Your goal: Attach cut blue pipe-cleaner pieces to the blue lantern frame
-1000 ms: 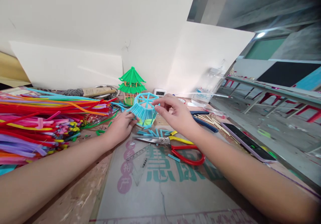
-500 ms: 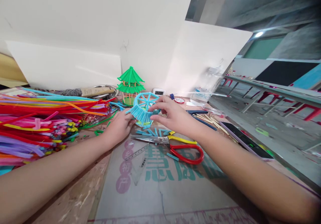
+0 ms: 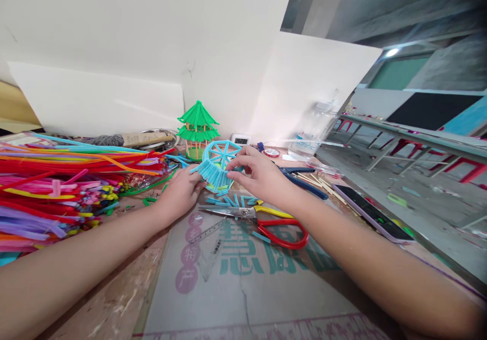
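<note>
A light-blue pipe-cleaner roof frame (image 3: 213,171), with a spoked ring at its top and a skirt of short strips, is tilted above the table. My left hand (image 3: 180,192) is closed on its left lower edge. At its right side, my right hand (image 3: 258,173) has thumb and fingers bent together against the strips; whatever lies between the fingertips is too small to make out. Several cut blue pipe-cleaner pieces (image 3: 232,200) lie just below. Scissors (image 3: 251,213) with one red and one yellow handle rest in front of them.
Bundles of coloured pipe cleaners (image 3: 57,188) fill the left. Behind stands a green pipe-cleaner pavilion (image 3: 198,129), beside a small digital clock (image 3: 241,139). To the right are blue-handled pliers (image 3: 308,185), wooden sticks (image 3: 323,188), a phone (image 3: 371,213) and a clear bottle (image 3: 314,127).
My right hand has shifted slightly, its fingertips drawing closer together at the roof's right side. The left hand keeps its hold, and the roof frame stays nearly still.
</note>
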Tool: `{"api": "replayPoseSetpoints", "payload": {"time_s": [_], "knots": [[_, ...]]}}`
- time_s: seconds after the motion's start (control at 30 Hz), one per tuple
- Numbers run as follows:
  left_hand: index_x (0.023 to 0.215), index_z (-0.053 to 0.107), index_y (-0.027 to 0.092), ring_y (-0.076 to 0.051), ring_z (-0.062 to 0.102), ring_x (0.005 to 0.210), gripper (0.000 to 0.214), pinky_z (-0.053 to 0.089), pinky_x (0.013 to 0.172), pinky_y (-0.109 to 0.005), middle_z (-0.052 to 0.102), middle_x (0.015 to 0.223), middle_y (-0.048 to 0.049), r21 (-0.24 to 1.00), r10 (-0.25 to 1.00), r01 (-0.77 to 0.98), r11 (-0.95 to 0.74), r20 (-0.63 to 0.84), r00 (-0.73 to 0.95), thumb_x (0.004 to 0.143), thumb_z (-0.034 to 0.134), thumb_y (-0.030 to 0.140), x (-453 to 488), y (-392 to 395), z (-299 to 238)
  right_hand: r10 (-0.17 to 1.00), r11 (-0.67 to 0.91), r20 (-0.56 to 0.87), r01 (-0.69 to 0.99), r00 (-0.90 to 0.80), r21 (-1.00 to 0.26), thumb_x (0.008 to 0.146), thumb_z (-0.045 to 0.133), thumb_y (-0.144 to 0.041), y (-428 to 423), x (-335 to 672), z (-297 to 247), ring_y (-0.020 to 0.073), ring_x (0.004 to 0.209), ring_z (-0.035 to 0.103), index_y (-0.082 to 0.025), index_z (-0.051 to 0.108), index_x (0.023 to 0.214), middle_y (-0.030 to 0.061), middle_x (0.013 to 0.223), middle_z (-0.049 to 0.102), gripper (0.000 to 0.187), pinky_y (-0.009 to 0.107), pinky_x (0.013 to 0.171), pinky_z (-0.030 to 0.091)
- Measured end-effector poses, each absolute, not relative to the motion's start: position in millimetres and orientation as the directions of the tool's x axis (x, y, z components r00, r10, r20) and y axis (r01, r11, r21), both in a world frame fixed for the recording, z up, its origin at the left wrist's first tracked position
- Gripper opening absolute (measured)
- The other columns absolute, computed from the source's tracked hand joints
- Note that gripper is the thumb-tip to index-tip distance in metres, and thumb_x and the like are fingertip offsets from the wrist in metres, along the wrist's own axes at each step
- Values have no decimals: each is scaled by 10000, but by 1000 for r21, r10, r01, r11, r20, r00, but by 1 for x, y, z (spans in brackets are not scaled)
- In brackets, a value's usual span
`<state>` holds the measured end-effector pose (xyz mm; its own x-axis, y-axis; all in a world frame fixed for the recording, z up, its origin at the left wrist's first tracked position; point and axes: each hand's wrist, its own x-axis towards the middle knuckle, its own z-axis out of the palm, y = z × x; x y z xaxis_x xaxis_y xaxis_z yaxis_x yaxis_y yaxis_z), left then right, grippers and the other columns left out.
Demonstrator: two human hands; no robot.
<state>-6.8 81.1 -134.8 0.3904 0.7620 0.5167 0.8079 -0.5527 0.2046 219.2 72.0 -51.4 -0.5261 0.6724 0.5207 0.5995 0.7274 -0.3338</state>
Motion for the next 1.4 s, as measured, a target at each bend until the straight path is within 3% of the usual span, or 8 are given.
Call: {"api": "replayPoseSetpoints", "payload": {"time_s": [0.17,0.3,0.43,0.57,0.8,1.07,1.23,1.4], "knots": [[930,635,166,-280,559,1020,239,438,889,-443,621,1048,-114,219,759,798,-561,520,391,937,418,268,-7,83,-136,680,727,507,581,-530,-367,842,652,-318,70,221,-46,125,753,510,-205,707,986,34,958,560,191,266,667,387],[916,635,174,-275,555,1027,268,424,905,-439,623,1020,-103,255,783,801,-542,500,370,949,409,314,-9,86,-140,687,722,563,525,-460,-451,859,617,-381,70,223,-35,111,663,485,-171,661,1031,9,820,557,275,259,627,387],[817,605,176,-255,561,947,262,435,845,-399,612,937,-83,315,809,794,-520,479,340,942,423,317,-9,87,-141,705,699,658,415,-263,-582,895,547,-425,73,226,-36,113,624,490,-174,596,905,-18,694,540,256,248,581,375],[754,559,182,-233,559,890,266,434,766,-356,587,914,-73,358,818,773,-524,466,338,941,420,310,-7,87,-138,699,689,697,412,-160,-596,938,458,-437,76,229,-66,119,581,464,-184,575,738,-22,592,494,343,259,578,364],[779,556,176,-235,554,927,262,437,809,-361,577,939,-78,385,830,767,-513,450,330,942,407,317,-8,88,-138,811,585,539,286,-227,-759,916,479,-395,84,228,-102,125,575,496,-172,616,824,-8,626,554,278,256,552,382],[805,576,175,-236,558,944,261,454,837,-369,583,962,-80,381,821,757,-530,454,346,939,410,325,-9,90,-140,855,516,451,328,-257,-791,886,505,-393,98,226,-109,126,612,538,-167,672,847,32,745,681,284,262,589,429],[815,594,173,-236,567,947,277,458,842,-372,593,960,-81,376,821,762,-527,458,341,941,405,332,-9,89,-139,905,411,386,130,-178,-903,768,616,-338,104,226,-110,122,588,573,-177,605,862,29,756,700,186,272,600,469],[803,594,169,-246,566,949,291,457,835,-379,596,952,-89,377,826,769,-517,454,334,940,405,343,-9,88,-137,934,348,343,38,-103,-937,694,673,-322,109,228,-107,118,560,559,-191,552,930,-13,687,666,295,263,572,465]]}}
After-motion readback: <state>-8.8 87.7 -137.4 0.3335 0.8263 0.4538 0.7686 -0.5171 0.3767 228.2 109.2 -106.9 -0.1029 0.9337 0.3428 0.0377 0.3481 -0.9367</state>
